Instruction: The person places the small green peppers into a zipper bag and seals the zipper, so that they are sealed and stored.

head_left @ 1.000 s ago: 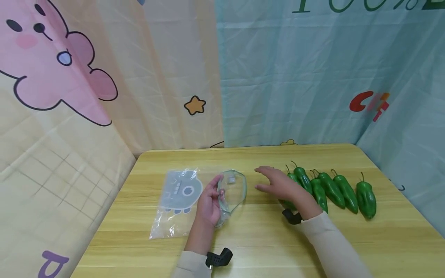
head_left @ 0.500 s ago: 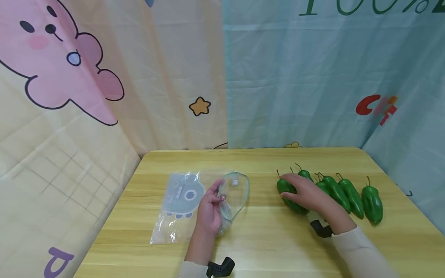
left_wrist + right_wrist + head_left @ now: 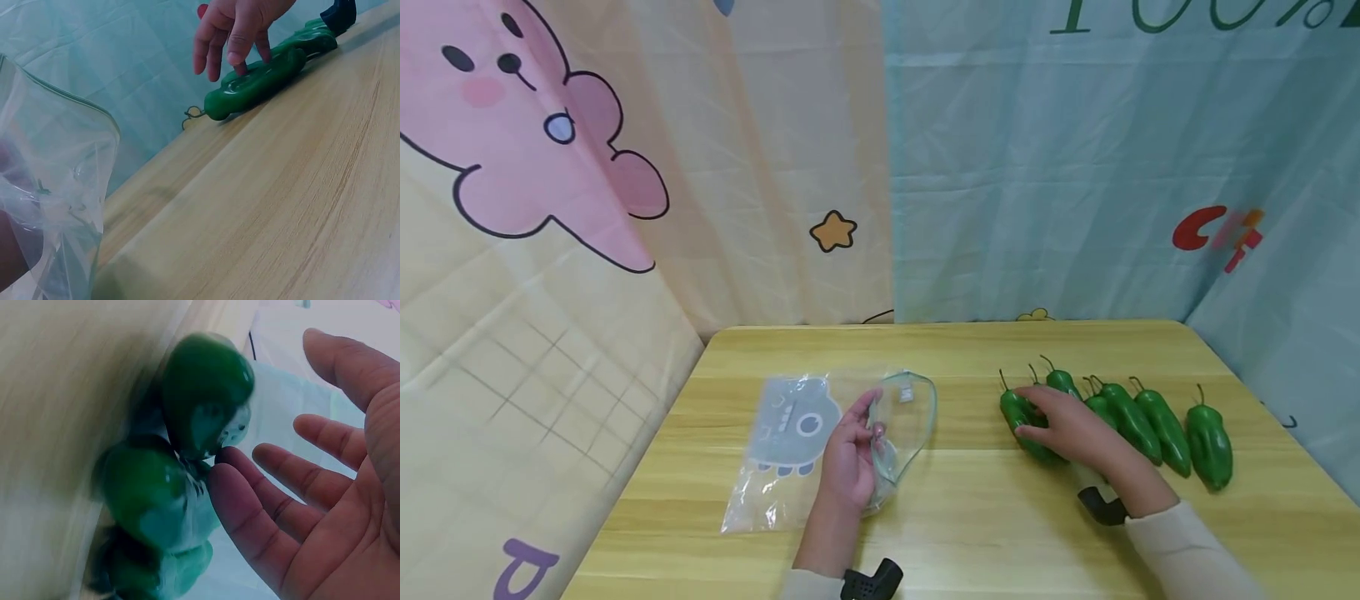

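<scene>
My left hand (image 3: 847,467) is palm up and grips the clear plastic bag (image 3: 797,425) by its mouth, fingers curled at the edge. The bag lies partly on the table, with a grey-blue cartoon print, and its greenish zip rim (image 3: 103,112) stands spread apart. On the right, my right hand (image 3: 1063,421) reaches over the leftmost green pepper (image 3: 1012,408). Its fingers are spread and only slightly bent. In the right wrist view, the fingertips (image 3: 234,487) are right at the peppers (image 3: 150,494), with thumb apart. Part of the leftmost pepper is hidden under the hand.
Several more green peppers (image 3: 1129,425) lie side by side to the right, stems pointing away. They rest on the light wooden table (image 3: 970,533). Printed cloth curtains (image 3: 1037,167) hang behind it and at both sides. Each wrist wears a black camera (image 3: 871,579).
My right hand has moved from between the bag and the peppers rightward and down onto the leftmost pepper. The left hand keeps the bag nearly in place. The view has shifted slightly.
</scene>
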Demonstrator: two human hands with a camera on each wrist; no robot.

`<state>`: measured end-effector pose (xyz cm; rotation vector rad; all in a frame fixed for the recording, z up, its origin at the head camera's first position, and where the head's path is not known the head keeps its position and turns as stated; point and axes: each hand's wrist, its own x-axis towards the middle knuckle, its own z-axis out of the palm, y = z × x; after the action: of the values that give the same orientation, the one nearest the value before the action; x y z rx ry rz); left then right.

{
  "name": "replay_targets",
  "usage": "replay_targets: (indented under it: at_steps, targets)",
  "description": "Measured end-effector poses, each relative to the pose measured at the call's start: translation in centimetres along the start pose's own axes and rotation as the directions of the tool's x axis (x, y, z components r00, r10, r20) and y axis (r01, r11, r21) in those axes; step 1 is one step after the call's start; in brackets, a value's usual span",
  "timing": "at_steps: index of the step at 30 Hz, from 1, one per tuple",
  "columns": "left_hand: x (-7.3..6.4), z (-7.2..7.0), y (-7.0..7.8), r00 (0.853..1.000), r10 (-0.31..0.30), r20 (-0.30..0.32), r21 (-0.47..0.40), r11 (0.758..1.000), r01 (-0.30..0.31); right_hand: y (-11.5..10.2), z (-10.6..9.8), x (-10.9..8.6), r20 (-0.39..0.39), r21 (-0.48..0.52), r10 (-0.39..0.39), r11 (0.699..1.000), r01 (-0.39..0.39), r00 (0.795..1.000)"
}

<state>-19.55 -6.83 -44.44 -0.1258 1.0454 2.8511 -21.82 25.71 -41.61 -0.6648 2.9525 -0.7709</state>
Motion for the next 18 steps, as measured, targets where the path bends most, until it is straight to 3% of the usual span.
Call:
replay_targets:
  at_steps: [18]
  targets:
    - [0.10,-0.13,0.10,1.000,0.001,0.005,-0.017,1.000,-0.001,-0.71,1.03,1.00,0.022,-0.065,0.010,0.998,-0.008,1.000]
